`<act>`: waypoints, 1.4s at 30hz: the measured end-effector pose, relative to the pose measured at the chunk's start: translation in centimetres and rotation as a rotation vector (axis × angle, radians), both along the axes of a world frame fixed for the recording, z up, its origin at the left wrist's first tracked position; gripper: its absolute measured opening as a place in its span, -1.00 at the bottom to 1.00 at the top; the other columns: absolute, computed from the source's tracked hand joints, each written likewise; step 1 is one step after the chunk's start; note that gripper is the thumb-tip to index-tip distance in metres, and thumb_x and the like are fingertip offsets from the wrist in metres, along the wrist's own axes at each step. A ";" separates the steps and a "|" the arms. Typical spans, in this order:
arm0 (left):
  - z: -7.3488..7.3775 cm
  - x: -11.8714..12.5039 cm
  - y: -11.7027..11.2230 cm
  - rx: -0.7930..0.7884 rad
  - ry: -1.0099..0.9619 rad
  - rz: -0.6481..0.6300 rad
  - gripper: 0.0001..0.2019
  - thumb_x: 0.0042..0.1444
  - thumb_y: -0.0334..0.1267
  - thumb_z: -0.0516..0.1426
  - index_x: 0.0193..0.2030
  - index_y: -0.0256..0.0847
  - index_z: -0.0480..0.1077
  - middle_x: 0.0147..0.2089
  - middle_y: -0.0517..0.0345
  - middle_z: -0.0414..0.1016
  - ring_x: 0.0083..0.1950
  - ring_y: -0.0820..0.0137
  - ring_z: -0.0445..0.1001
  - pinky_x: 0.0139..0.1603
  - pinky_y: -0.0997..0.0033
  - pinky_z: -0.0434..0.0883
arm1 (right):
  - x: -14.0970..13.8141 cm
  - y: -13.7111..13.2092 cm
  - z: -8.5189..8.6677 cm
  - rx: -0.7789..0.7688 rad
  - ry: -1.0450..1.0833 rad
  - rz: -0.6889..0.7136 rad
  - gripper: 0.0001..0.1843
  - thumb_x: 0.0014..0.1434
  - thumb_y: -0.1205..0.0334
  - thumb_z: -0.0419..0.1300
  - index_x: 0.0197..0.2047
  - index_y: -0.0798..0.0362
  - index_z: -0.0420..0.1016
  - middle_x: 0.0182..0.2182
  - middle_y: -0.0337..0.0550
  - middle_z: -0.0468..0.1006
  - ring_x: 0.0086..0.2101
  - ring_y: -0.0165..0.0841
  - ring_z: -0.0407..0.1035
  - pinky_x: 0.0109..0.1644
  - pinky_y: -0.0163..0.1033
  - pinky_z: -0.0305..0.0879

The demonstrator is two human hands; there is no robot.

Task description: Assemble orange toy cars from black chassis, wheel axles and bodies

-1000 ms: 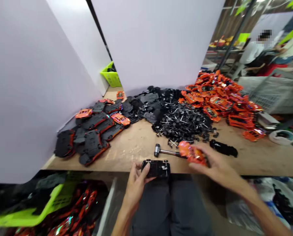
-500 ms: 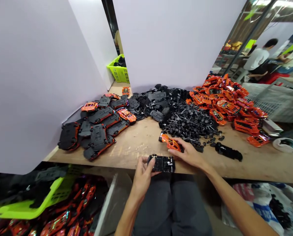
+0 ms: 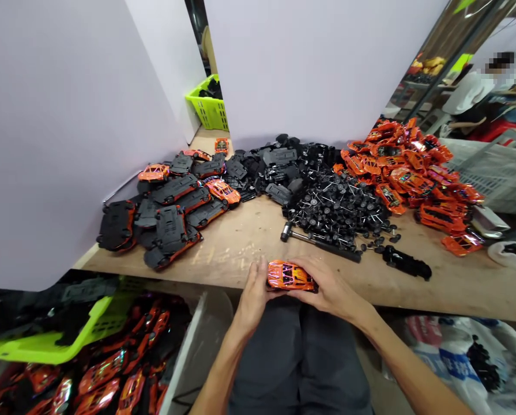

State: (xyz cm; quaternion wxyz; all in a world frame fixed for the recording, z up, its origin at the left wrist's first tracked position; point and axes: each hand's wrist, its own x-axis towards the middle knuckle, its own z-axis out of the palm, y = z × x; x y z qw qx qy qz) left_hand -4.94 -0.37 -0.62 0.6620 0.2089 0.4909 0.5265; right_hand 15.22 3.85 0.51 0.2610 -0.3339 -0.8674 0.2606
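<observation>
Between my two hands, at the table's front edge, is an orange toy car body (image 3: 289, 275). My left hand (image 3: 254, 294) grips its left end with fingers closed, and my right hand (image 3: 327, 288) wraps round its right end. The black chassis is mostly hidden beneath the body; whether the two are fully joined I cannot tell. Just beyond my hands lies a hammer (image 3: 320, 242) with a metal head and a black handle. A heap of black wheels on axles (image 3: 335, 207) sits behind the hammer.
Orange car bodies (image 3: 413, 167) are piled at right, near a loose black chassis (image 3: 407, 262). Cars lying mostly underside up (image 3: 171, 227) cover the table's left. A lime basket (image 3: 89, 328) stands below left. A plastic bag (image 3: 460, 357) is below right. Another person (image 3: 474, 92) sits behind.
My right hand has brought the orange body leftward onto the black chassis in my left hand. The hammer is now fully in view on the table.
</observation>
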 end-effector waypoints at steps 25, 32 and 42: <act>-0.6 0.2 0.0 0.082 0.219 0.035 -0.53 0.05 0.08 0.41 -0.22 -0.14 0.29 -0.28 0.20 0.51 -0.23 0.37 0.51 -0.13 0.39 0.50 | -0.7 -0.7 -0.3 0.045 -0.292 -0.071 -0.21 0.33 -0.16 0.26 0.46 0.02 0.18 0.28 0.20 0.44 0.26 0.10 0.33 0.35 0.31 0.25; 0.4 -1.4 1.4 0.353 0.258 -0.387 -0.59 0.25 -0.11 0.31 0.19 -0.12 0.41 0.16 -0.04 0.60 0.19 0.15 0.57 0.21 0.19 0.48 | 1.6 -0.8 -0.5 -0.422 0.292 -0.286 -0.65 0.41 -0.02 0.22 0.17 -0.07 0.41 0.04 -0.09 0.57 0.03 -0.21 0.51 0.13 -0.14 0.47; -1.2 0.1 1.9 0.722 0.825 -0.308 -0.79 0.33 -0.27 0.22 0.07 -0.18 0.57 0.03 0.03 0.71 0.00 0.27 0.68 0.08 0.35 0.53 | 1.6 -0.9 -1.7 -0.553 0.461 -0.288 -0.72 0.36 0.04 0.30 0.06 -0.07 0.46 -0.05 -0.15 0.54 -0.02 -0.25 0.48 0.10 -0.19 0.42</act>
